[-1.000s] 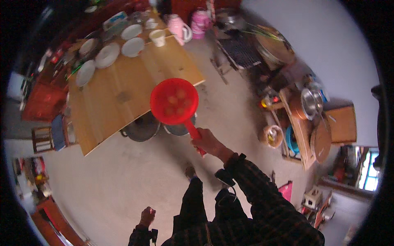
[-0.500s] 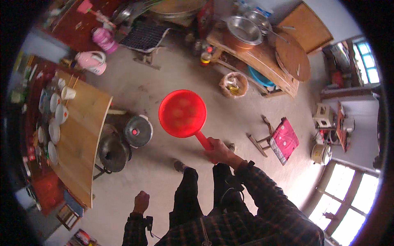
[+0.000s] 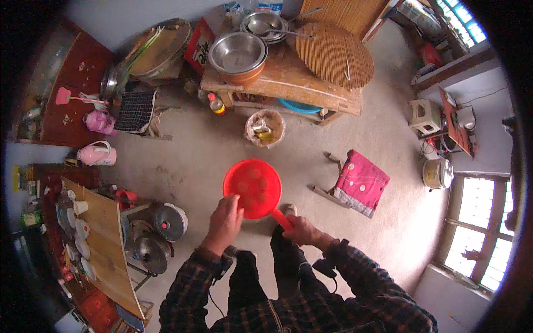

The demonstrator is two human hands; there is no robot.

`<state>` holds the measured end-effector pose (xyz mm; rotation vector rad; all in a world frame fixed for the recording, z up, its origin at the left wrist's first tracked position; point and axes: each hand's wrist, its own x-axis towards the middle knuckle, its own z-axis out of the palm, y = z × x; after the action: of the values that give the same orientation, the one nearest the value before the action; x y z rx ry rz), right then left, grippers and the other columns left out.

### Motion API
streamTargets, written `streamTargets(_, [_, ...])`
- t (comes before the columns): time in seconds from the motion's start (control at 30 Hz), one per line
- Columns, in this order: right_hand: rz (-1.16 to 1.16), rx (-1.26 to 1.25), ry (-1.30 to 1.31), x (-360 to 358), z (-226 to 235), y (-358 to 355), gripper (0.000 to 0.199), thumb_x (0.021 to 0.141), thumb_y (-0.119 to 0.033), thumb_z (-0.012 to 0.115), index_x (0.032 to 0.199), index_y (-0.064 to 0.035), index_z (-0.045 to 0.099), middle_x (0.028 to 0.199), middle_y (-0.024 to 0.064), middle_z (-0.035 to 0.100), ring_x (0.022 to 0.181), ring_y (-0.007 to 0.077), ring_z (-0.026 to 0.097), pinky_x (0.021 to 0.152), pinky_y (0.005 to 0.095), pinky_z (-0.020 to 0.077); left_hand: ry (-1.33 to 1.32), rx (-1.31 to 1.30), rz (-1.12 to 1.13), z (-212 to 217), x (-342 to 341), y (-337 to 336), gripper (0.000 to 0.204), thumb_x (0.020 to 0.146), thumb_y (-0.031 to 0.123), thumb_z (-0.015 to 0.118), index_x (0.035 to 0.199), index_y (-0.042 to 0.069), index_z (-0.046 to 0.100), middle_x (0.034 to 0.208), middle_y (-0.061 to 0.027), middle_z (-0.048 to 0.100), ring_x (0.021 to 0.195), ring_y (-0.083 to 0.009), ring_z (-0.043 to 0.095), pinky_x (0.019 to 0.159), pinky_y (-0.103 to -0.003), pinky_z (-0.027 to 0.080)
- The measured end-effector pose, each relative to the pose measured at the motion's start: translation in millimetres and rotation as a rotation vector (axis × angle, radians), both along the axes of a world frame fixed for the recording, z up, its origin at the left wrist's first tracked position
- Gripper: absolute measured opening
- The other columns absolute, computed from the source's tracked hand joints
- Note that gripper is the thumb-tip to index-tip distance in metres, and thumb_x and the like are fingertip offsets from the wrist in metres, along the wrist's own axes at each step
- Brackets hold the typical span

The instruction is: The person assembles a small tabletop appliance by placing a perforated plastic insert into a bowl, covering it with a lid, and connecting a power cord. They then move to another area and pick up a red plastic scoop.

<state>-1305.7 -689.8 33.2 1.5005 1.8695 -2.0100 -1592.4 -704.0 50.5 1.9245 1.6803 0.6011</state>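
Note:
A red plastic water dipper (image 3: 276,176) is held out in front of my legs, its bowl to the left of its handle. Several pale, roundish lumps (image 3: 254,173) sit in the bowl, too blurred to identify. My right hand (image 3: 304,230) is wrapped round the short handle at the lower right. At the lower left of the bowl, my left hand (image 3: 225,221) has its fingers curled on the rim. Just beyond the dipper stands a lined waste basket (image 3: 282,125) with litter inside.
A wooden bench (image 3: 311,97) with metal basins (image 3: 239,53) stands ahead. On the right is a low stool with a pink cover (image 3: 363,183). To the left, a board-edged table (image 3: 111,233) holds bowls, with a wok (image 3: 151,252) and lidded pot (image 3: 169,222) beside it. Pink flasks (image 3: 97,154) stand farther left.
My left hand has risen from my side to the dipper's rim. The dipper has come lower and slightly nearer, still in my right hand. The view has turned, with the bench shifting left.

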Motion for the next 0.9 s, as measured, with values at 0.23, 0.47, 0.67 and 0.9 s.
streamTargets(0.23, [-0.043,-0.16,0.039,32.2,9.9,12.0,0.024,0.084,-0.012,0.069,0.099,-0.0012,0.054,0.067,0.0079,0.061,0.052,0.0176,0.063,0.044,0.0332,0.0498,0.157,-0.246,0.005,-46.6,65.9,67.7,0.08,0.085,0.029,0.072,0.147,-0.002,0.031,0.137,-0.0311,0.044,0.124,-0.0478,0.047,0.104,-0.051,0.042])
streamTargets(0.47, [0.043,-0.105,0.057,23.1,10.0,11.5,0.028,0.082,-0.018,0.073,0.098,-0.0021,0.056,0.071,0.0079,0.063,0.062,0.0196,0.065,0.053,0.038,0.0507,0.192,-0.565,0.151,-46.7,85.7,73.3,0.077,0.08,0.027,0.071,0.146,0.008,0.037,0.136,-0.0295,0.044,0.126,-0.0494,0.045,0.103,-0.058,0.042])
streamTargets(0.67, [0.085,-0.177,-0.003,-13.1,14.8,6.3,0.033,0.082,-0.016,0.073,0.108,-0.004,0.058,0.076,0.0084,0.061,0.066,0.018,0.062,0.059,0.0364,0.0508,0.271,-0.34,0.217,-72.8,56.2,48.3,0.041,0.085,0.013,0.055,0.125,0.003,0.058,0.13,-0.0273,0.053,0.115,-0.0458,0.054,0.091,-0.058,0.047])
streamTargets(0.9, [0.327,0.073,0.12,-91.9,-4.2,6.0,0.034,0.081,-0.011,0.072,0.108,0.0005,0.056,0.079,0.0102,0.063,0.062,0.0202,0.064,0.051,0.0346,0.0538,0.234,-0.188,0.451,-84.5,-43.9,0.8,0.033,0.085,0.013,0.054,0.113,0.003,0.068,0.104,-0.0215,0.069,0.091,-0.0395,0.066,0.078,-0.055,0.053])
